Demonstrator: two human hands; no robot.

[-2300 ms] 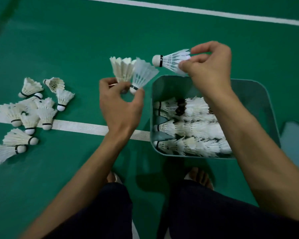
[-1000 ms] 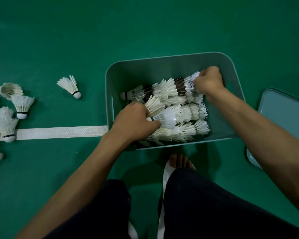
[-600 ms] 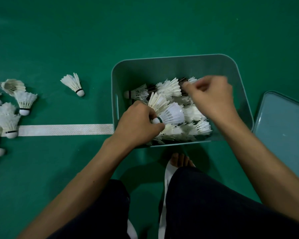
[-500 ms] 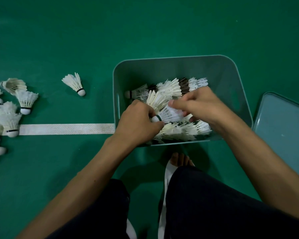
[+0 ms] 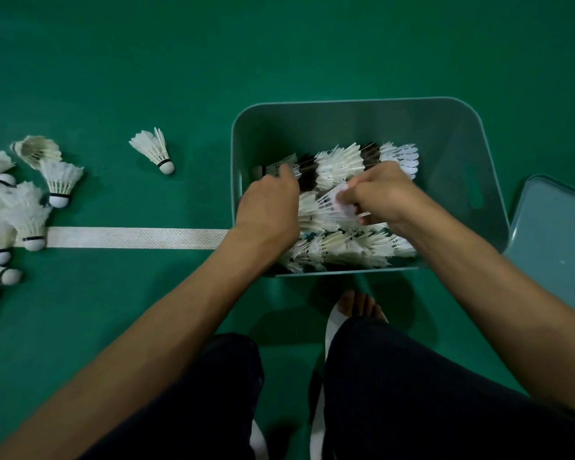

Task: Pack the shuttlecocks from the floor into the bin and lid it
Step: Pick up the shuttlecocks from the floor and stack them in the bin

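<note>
The teal bin (image 5: 462, 141) stands open on the green floor and holds rows of white shuttlecocks (image 5: 342, 250) lying on their sides. Both my hands are inside it. My left hand (image 5: 268, 210) is at the bin's left wall, its fingers curled around the cork end of a shuttlecock (image 5: 309, 209) whose feathers stick out to the right. My right hand (image 5: 379, 194) pinches the feather skirt of a shuttlecock (image 5: 334, 204) just beside it. One loose shuttlecock (image 5: 153, 151) lies on the floor left of the bin. A pile of several more (image 5: 24, 207) sits at the far left.
The bin's lid (image 5: 555, 244) lies flat on the floor, right of the bin. A white court line (image 5: 136, 238) runs from the pile to the bin. My bare foot (image 5: 359, 303) and dark trousers are just below the bin's near wall.
My right hand came down from the bin's far row to the shuttlecocks at my left hand and took hold of feathers. My left hand sank a little deeper along the left wall.
</note>
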